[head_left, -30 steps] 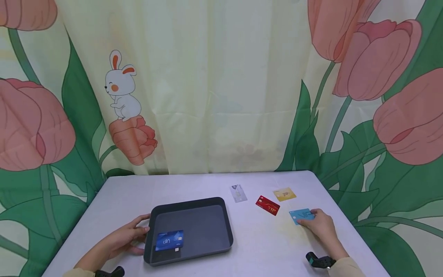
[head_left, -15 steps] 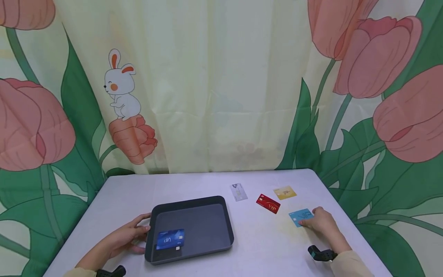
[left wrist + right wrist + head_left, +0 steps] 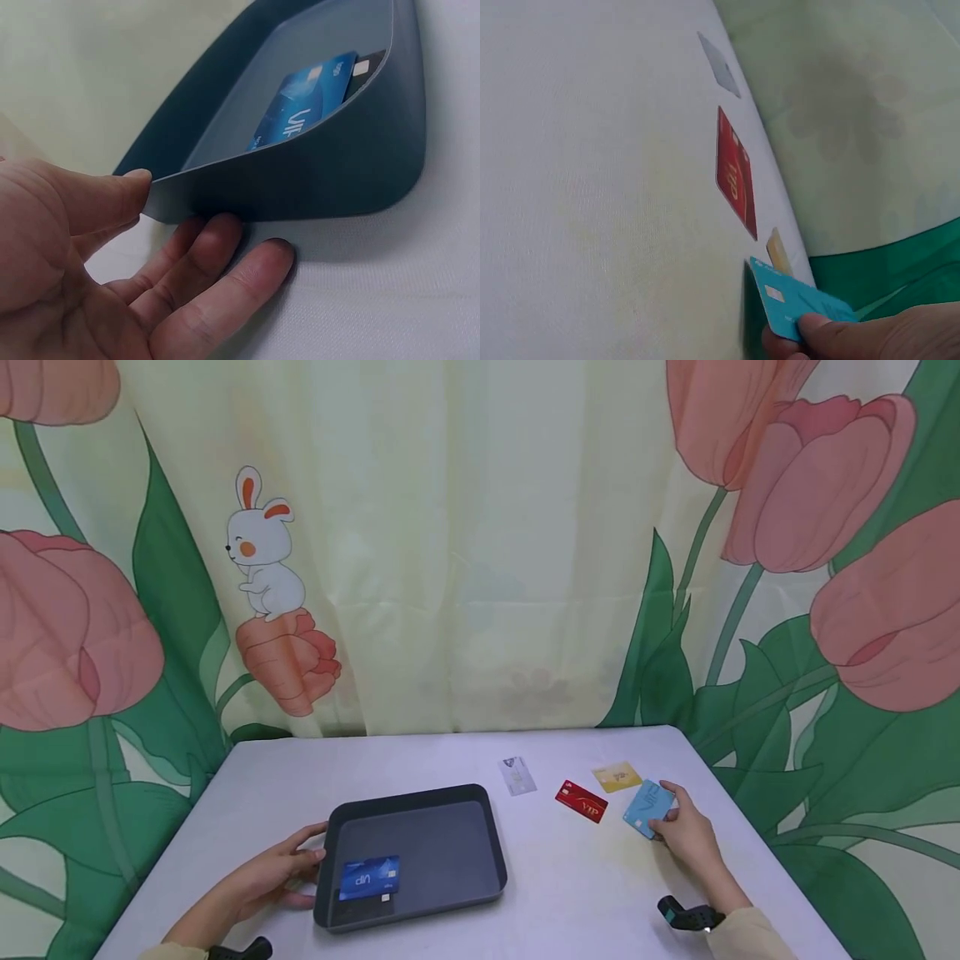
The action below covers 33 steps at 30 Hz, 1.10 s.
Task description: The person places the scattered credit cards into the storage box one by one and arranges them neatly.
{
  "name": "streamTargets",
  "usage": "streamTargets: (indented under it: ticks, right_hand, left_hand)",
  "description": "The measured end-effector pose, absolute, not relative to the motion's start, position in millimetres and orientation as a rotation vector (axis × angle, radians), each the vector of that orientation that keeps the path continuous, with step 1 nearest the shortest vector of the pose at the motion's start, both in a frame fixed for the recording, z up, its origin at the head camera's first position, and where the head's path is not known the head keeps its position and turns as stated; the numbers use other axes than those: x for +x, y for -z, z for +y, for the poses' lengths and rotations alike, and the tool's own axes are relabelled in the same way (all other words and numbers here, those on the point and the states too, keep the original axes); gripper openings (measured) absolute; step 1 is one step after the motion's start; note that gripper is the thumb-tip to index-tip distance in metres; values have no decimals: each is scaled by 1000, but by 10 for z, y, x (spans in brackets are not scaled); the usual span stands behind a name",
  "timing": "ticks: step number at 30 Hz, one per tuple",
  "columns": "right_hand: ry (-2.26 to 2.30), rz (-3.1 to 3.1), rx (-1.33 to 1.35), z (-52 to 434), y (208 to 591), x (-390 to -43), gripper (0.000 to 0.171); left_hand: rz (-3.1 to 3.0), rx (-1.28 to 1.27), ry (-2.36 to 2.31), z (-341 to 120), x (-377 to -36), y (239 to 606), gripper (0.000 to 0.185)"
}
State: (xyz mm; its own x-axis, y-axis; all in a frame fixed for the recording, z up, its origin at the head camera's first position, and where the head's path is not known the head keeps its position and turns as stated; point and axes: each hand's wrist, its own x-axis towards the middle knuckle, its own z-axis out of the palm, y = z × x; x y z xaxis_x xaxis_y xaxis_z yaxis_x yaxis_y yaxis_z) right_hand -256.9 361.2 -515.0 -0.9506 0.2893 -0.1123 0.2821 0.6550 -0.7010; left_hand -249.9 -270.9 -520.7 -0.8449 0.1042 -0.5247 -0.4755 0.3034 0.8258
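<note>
My right hand (image 3: 688, 839) pinches a light blue card (image 3: 648, 810) between thumb and fingers. The card is tilted up, its chip showing in the right wrist view, a shadow beside it on the cloth. My left hand (image 3: 270, 875) rests against the left side of a dark grey tray (image 3: 491, 860). In the left wrist view its thumb tip touches the tray's rim, while other fingers lie along the foot of the outer wall. Inside the tray are a blue VIP card (image 3: 369, 877) and a black card (image 3: 365, 910) partly covered by it.
A red VIP card (image 3: 582, 802), a gold card (image 3: 617, 777) and a silver-grey card (image 3: 517, 776) lie on the white-covered table (image 3: 420, 764), between the tray and my right hand. A curtain (image 3: 480, 568) printed with tulips and a rabbit hangs behind the table's far edge.
My right hand has gone from gripping the light blue card flat on the table to holding it tilted up, turned and slightly farther back. Left hand and tray stay put.
</note>
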Motion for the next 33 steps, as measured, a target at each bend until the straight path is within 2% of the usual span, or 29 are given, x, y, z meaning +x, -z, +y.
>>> streamTargets:
  ticks: [3, 8, 11, 18, 33]
  right_hand:
    - [-1334, -2756, -530, 3614, 5208, -2583, 74]
    - [-1444, -2663, -557, 3523, 5271, -2586, 51]
    - [-1431, -2662, -507, 3404, 5247, -2561, 45]
    - [-1399, -2674, -389, 3136, 5021, -2497, 43]
    - [-1567, -2626, -310, 2717, 4732, -2493, 38]
  left_hand:
    - [2091, -333, -1574, -2704, -2500, 5207, 61]
    - [2096, -338, -1577, -2692, -2503, 5205, 63]
    - [2095, -339, -1581, -2693, -2499, 5211, 63]
    - [2099, -338, -1592, -2697, -2485, 5225, 64]
    - [2097, -342, -1586, -2693, -2479, 5214, 64]
